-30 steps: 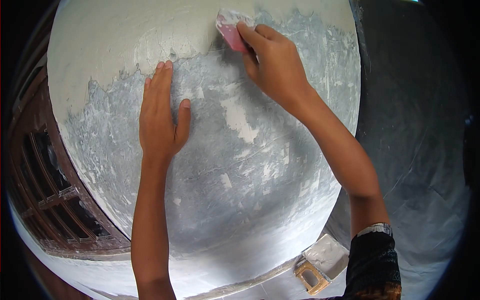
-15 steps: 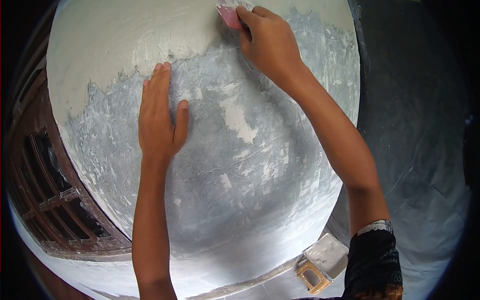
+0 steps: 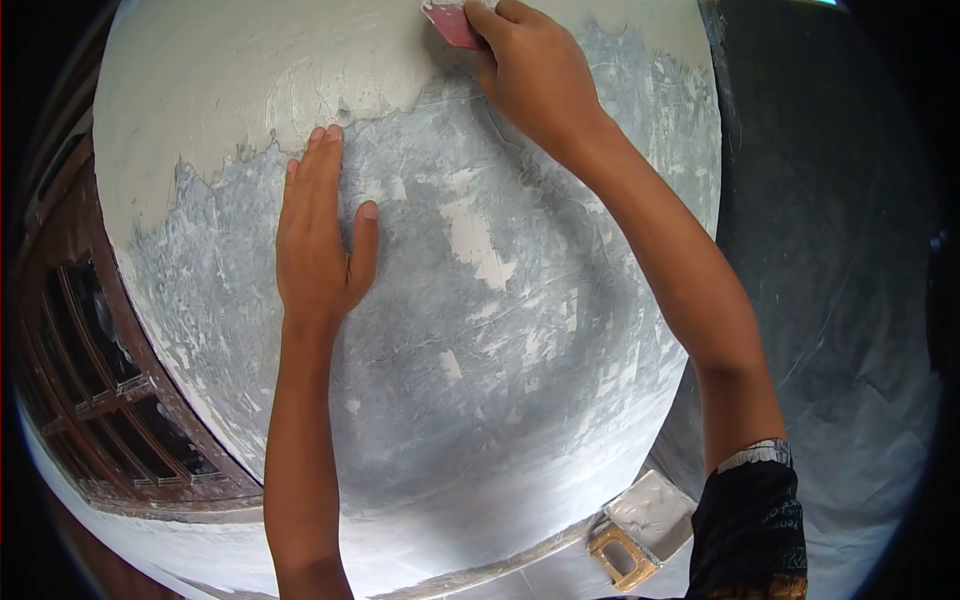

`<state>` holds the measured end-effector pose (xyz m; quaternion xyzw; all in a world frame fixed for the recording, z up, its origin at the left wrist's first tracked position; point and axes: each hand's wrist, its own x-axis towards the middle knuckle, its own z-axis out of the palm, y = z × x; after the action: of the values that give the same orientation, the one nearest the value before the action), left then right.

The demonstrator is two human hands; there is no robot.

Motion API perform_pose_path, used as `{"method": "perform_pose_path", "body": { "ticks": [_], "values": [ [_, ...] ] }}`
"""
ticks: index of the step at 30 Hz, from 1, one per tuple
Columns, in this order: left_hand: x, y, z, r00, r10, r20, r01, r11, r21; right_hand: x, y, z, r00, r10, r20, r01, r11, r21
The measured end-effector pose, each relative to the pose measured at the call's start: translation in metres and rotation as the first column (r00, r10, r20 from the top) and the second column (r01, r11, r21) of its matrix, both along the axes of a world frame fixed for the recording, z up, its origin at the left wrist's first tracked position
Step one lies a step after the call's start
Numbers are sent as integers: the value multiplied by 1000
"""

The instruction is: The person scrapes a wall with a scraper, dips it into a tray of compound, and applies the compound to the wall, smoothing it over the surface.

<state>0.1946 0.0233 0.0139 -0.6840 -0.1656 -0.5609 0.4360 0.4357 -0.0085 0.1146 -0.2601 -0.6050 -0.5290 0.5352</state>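
My left hand (image 3: 322, 235) lies flat on the grey wall (image 3: 400, 300), fingers stretched upward and thumb apart, fingertips at the ragged lower edge of a cream putty coat (image 3: 270, 70). High on the wall, my right hand (image 3: 535, 75) grips a pink putty scraper (image 3: 453, 25) with whitish smears along its upper side. The scraper is against the cream coat near its lower border, and my fingers cover part of it. Below the coat, the wall is patchy grey with scattered white spots.
At the lower right, a container of whitish putty (image 3: 650, 508) stands on the floor beside a yellowish tool with an oval opening (image 3: 622, 560). A brown wooden window frame (image 3: 150, 400) borders the wall on the left. Dark sheeting (image 3: 830, 250) hangs on the right.
My right hand and the scraper have shifted slightly up and to the left along the wall. My left hand stays in place.
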Motion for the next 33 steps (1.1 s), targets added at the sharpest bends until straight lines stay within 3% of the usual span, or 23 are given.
{"method": "perform_pose_path", "body": {
  "ticks": [2, 4, 8, 10, 14, 16, 21, 25, 29, 31, 33],
  "values": [
    [-1, 0, 0, 1000, 1, -6, -1, 1000, 1, 0, 8, 5, 1000, 23, 5, -23, 1000, -20],
    [-1, -1, 1, 1000, -3, -5, 3, 1000, 3, 5, 29, -12, 990, -136, 31, 136, 991, 18],
    [-1, -1, 0, 1000, -24, -6, 24, 1000, -6, -7, 2, -92, 995, -18, 100, 27, 996, -89],
    [-1, -1, 0, 1000, -19, 3, 19, 1000, 2, -9, -14, -90, 993, 29, 115, -18, 995, -100],
    [-1, 1, 0, 1000, -4, 0, 4, 1000, 11, 1, 0, -17, 1000, -10, 2, 10, 999, -48],
    [0, 0, 0, 1000, -8, 3, 8, 1000, 5, 5, 15, -2, 990, -122, 66, 122, 993, 0],
    [-2, 1, 0, 1000, -25, -7, 25, 1000, 11, -6, 7, -101, 986, -79, 146, 92, 993, -78],
    [-1, -1, 0, 1000, -13, -7, 13, 1000, -5, 2, -18, -73, 997, -5, 77, 11, 997, -77],
    [0, 1, 0, 1000, 10, 3, -10, 1000, 1, 21, 7, -3, 993, -116, 0, 116, 993, 37],
    [-1, 1, 1, 1000, 18, 6, -18, 1000, 3, 27, 20, -11, 984, -178, 8, 177, 983, 51],
    [-1, 1, -1, 1000, 20, 6, -20, 1000, 2, 25, 26, -53, 996, -84, -6, 84, 996, -10]
  ]
}}
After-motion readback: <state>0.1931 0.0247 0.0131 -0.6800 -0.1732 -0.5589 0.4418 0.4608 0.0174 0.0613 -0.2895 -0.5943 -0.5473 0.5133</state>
